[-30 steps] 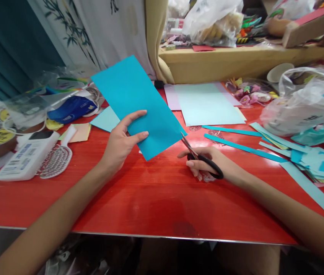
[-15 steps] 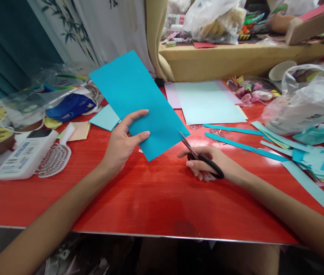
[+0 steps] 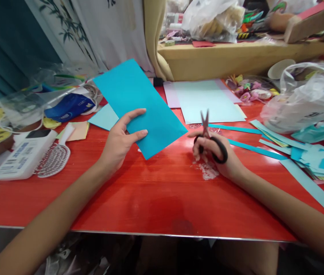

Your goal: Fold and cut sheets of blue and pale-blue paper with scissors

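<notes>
A rectangular sheet of bright blue paper (image 3: 141, 99) is tilted above the table, gripped near its lower left edge by my left hand (image 3: 121, 139), thumb and forefinger on its face. My right hand (image 3: 222, 154) holds black-handled scissors (image 3: 205, 126) with fingers through the loops. The scissor blades point up and away, slightly parted, to the right of the paper and apart from it. Two narrow blue paper strips (image 3: 259, 149) lie on the table beyond my right hand.
The red table (image 3: 150, 202) carries a stack of pale sheets (image 3: 210, 103) at the back. Paper scraps (image 3: 322, 162) and a plastic bag (image 3: 311, 99) are at the right. At the left lie a hairbrush (image 3: 54, 158), a white box-like device (image 3: 24, 156) and a blue packet (image 3: 70, 107).
The scissors have left the paper's right corner and swung upright as my right hand turned. The blue paper has tilted a little, its far edge dropping lower.
</notes>
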### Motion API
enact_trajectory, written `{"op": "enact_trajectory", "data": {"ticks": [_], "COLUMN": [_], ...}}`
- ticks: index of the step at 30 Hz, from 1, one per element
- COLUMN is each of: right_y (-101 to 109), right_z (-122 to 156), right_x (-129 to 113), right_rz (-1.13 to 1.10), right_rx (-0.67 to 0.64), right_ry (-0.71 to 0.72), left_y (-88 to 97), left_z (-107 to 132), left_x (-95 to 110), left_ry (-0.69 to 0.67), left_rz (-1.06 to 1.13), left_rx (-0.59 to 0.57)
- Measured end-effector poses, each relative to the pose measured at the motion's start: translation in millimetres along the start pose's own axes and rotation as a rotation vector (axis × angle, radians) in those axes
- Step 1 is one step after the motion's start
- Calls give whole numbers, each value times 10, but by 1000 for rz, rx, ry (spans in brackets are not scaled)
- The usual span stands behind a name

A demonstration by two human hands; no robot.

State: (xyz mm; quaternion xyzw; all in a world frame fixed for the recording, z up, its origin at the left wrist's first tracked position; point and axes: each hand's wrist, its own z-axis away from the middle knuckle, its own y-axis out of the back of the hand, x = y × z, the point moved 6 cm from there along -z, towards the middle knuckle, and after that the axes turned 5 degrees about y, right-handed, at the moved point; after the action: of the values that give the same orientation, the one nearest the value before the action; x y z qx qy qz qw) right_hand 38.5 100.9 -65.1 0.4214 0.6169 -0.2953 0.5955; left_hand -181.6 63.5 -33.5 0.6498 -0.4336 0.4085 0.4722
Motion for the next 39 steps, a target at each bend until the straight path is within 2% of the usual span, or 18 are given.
{"op": "enact_trajectory", "data": {"ticks": [3, 6, 10, 12, 16, 19, 22, 25, 27, 30, 34, 39], "right_y": [226, 346, 302, 225, 104, 137, 187, 229, 167, -101, -329, -335], "right_z": [-80, -123, -119, -106, -69, -58, -62, -59, -46, 28, 128, 151], "right_x": [73, 75, -32, -59, -7, -16, -122, -207, -143, 12, 130, 170], "right_rz": [114, 475, 999, 1193, 1387, 1426, 1327, 955, 545, 66, -87, -70], "right_rx": [164, 178, 106, 26, -208, -211, -99, 35, 8, -179, -352, -381], "right_ry": [40, 50, 135, 176, 177, 172, 239, 190, 33, -212, -330, -326], "left_y": [-95, -169, -210, -242, -317, -332, -328, -328, -327, -310, -289, -288], "left_z": [8, 30, 47, 61, 98, 108, 107, 111, 114, 115, 108, 106], "left_x": [-88, -131, -118, -118, -166, -196, -190, -166, -141, -97, -68, -94], "left_ry": [108, 161, 169, 177, 211, 222, 207, 188, 163, 105, 56, 37], "left_rz": [26, 16, 34, 60, 61, 43, 16, 7, 14, 0, -66, -120], "left_rx": [-124, -210, -265, -307, -391, -403, -400, -385, -360, -300, -254, -258]}}
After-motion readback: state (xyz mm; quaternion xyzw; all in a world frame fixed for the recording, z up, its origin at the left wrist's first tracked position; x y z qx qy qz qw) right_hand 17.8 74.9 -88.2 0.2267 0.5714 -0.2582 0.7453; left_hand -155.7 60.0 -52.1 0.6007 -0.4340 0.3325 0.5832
